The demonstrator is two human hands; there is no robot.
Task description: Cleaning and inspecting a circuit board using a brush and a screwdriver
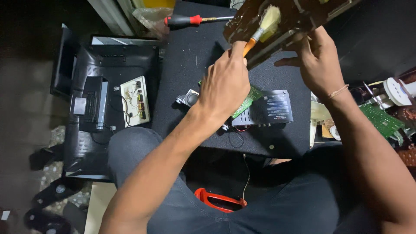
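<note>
Brushing step in hand: left hand [225, 89] pinches the orange-handled pale-bristle brush [263, 27] against the dark tilted circuit-board chassis [290, 17], gripped at the far right by the right hand [318, 60] above the black table [190, 65]; next stroke likely needs steady support

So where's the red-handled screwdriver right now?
The red-handled screwdriver lies at the far edge of the black work mat, top centre-left, just left of the tilted board.
</note>
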